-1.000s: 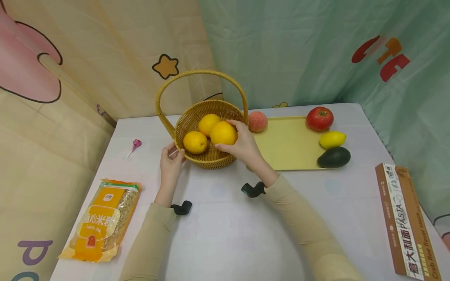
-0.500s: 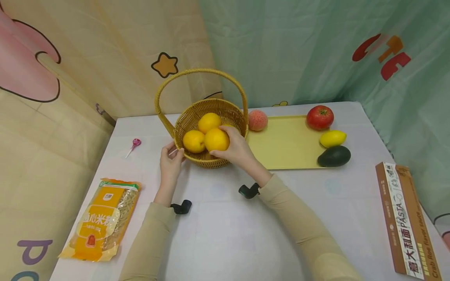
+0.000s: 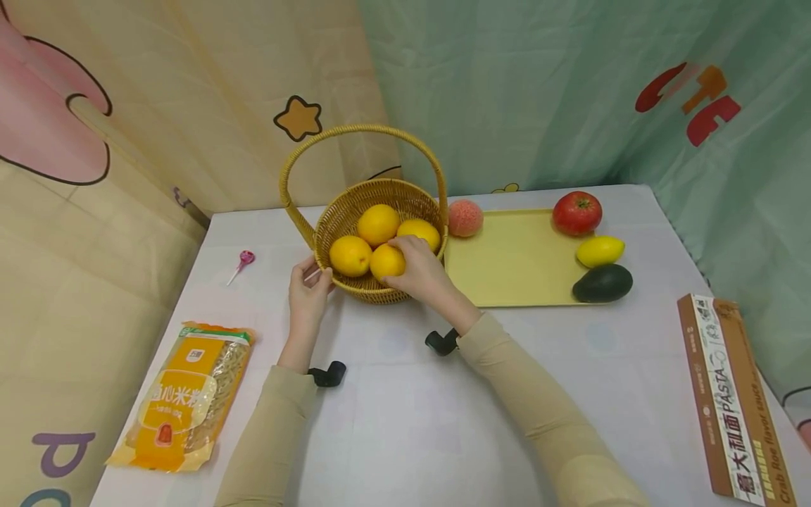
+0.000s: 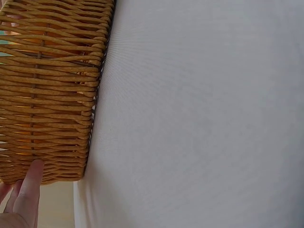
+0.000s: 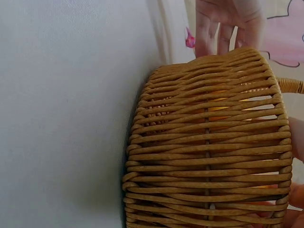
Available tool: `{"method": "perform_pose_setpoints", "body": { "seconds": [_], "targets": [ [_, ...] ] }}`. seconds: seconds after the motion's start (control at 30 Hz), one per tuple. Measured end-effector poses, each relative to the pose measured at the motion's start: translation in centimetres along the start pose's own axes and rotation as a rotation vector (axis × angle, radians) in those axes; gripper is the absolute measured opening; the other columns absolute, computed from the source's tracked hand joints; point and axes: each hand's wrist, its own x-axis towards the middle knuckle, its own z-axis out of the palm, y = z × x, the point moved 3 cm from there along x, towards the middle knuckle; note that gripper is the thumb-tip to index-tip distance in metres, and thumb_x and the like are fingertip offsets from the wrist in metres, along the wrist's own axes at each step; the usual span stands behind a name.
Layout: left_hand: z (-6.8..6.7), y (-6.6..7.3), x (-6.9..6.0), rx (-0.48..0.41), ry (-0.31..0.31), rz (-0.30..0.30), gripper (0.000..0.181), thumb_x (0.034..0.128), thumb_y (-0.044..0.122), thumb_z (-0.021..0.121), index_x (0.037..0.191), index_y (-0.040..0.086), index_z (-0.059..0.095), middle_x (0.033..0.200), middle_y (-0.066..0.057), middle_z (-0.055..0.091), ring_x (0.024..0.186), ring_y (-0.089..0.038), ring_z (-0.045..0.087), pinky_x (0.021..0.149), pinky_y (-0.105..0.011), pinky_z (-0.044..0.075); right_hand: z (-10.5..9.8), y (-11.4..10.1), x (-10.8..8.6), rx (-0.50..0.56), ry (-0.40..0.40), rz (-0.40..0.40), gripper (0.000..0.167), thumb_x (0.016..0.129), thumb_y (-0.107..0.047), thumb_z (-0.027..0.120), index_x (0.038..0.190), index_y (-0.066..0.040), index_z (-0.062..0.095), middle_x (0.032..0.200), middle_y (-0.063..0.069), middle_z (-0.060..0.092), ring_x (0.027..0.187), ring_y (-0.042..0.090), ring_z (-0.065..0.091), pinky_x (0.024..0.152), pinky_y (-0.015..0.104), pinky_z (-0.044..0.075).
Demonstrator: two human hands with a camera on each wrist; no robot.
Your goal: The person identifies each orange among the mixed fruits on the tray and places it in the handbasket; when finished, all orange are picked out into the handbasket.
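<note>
A wicker basket [image 3: 380, 296] with a tall arched handle stands upright at the back of the table. My right hand [image 3: 427, 271] reaches over its near rim and holds an orange [image 3: 386, 263] low inside. Around that fruit in the basket lie an orange [image 3: 350, 255] at left, another orange [image 3: 378, 224] behind, and a yellow-orange fruit [image 3: 418, 231] partly covered by my fingers. My left hand [image 3: 308, 289] grips the basket's left rim, thumb at the edge. In the left wrist view a fingertip [image 4: 34, 171] touches the woven wall. The basket wall hides much of the fruit in both wrist views.
Right of the basket, a yellow tray [image 3: 507, 260] bears a peach [image 3: 465, 218], a tomato [image 3: 577, 213], a lemon [image 3: 600, 251] and an avocado [image 3: 602, 283]. A lollipop [image 3: 242, 264] and noodle bag [image 3: 184, 398] lie left. A pasta box [image 3: 735, 401] lies right.
My right hand has moved left and lower with the orange, down among the other fruit. The fruit at the basket's right has come into sight. My left hand stays on the rim.
</note>
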Motion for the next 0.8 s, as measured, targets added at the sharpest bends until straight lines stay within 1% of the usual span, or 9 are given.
{"method": "perform_pose_setpoints", "body": {
  "seconds": [0.13, 0.3, 0.43, 0.57, 0.7, 0.73, 0.8],
  "targets": [
    [-0.1, -0.1, 0.0, 0.0, 0.008, -0.007, 0.05, 0.099, 0.012, 0.057, 0.145, 0.007, 0.039, 0.143, -0.012, 0.048, 0.12, -0.02, 0.055, 0.084, -0.015, 0.058, 0.0, 0.2, -0.1, -0.014, -0.022, 0.018, 0.056, 0.088, -0.024, 0.075, 0.136, -0.004, 0.054, 0.14, 0.013, 0.052, 0.131, 0.029, 0.046, 0.115, 0.041, 0.041],
    [-0.4, -0.3, 0.1, 0.011, 0.017, -0.008, 0.05, 0.099, 0.013, 0.057, 0.145, 0.008, 0.039, 0.144, -0.012, 0.048, 0.123, -0.022, 0.055, 0.089, -0.02, 0.058, -0.1, 0.3, -0.3, 0.017, 0.001, -0.001, 0.048, 0.09, -0.025, 0.072, 0.132, -0.006, 0.058, 0.138, 0.011, 0.054, 0.129, 0.028, 0.048, 0.114, 0.041, 0.042],
    [-0.6, -0.4, 0.1, 0.029, 0.024, -0.011, 0.05, 0.0992, 0.014, 0.056, 0.146, 0.007, 0.039, 0.144, -0.012, 0.047, 0.122, -0.022, 0.054, 0.092, -0.025, 0.058, -0.2, 0.4, -0.7, 0.067, 0.036, -0.025, 0.042, 0.092, -0.025, 0.07, 0.129, -0.008, 0.06, 0.134, 0.009, 0.057, 0.126, 0.025, 0.051, 0.111, 0.039, 0.045],
    [-0.9, -0.2, 0.0, 0.06, 0.014, -0.013, 0.052, 0.0994, 0.016, 0.057, 0.147, 0.006, 0.038, 0.146, -0.013, 0.047, 0.124, -0.023, 0.053, 0.1, -0.032, 0.055, -0.7, 0.7, -1.2, 0.132, 0.091, -0.037, 0.037, 0.093, -0.024, 0.069, 0.127, -0.008, 0.063, 0.13, 0.009, 0.06, 0.122, 0.024, 0.054, 0.107, 0.039, 0.048],
    [-1.3, -0.1, 0.0, 0.084, -0.004, -0.009, 0.054, 0.0995, 0.018, 0.057, 0.148, 0.005, 0.036, 0.146, -0.016, 0.046, 0.127, -0.026, 0.051, 0.107, -0.035, 0.05, -1.6, 1.4, -1.9, 0.205, 0.137, -0.024, 0.034, 0.095, -0.025, 0.066, 0.124, -0.007, 0.065, 0.126, 0.009, 0.063, 0.115, 0.026, 0.059, 0.1, 0.04, 0.053],
    [-1.4, -0.1, 0.1, 0.087, -0.009, -0.01, 0.054, 0.0995, 0.018, 0.057, 0.148, 0.005, 0.036, 0.146, -0.016, 0.046, 0.127, -0.026, 0.051, 0.107, -0.036, 0.05, -1.9, 1.6, -2.2, 0.225, 0.148, -0.018, 0.033, 0.095, -0.024, 0.066, 0.123, -0.007, 0.065, 0.123, 0.01, 0.064, 0.11, 0.027, 0.06, 0.096, 0.041, 0.054],
    [-1.5, 0.0, 0.1, 0.091, -0.017, -0.011, 0.054, 0.0997, 0.018, 0.057, 0.148, 0.005, 0.036, 0.146, -0.017, 0.045, 0.129, -0.027, 0.05, 0.108, -0.036, 0.049, -2.5, 2.1, -2.6, 0.261, 0.169, -0.009, 0.032, 0.096, -0.024, 0.064, 0.123, -0.006, 0.065, 0.12, 0.011, 0.065, 0.107, 0.029, 0.061, 0.094, 0.043, 0.056]
  ]
}}
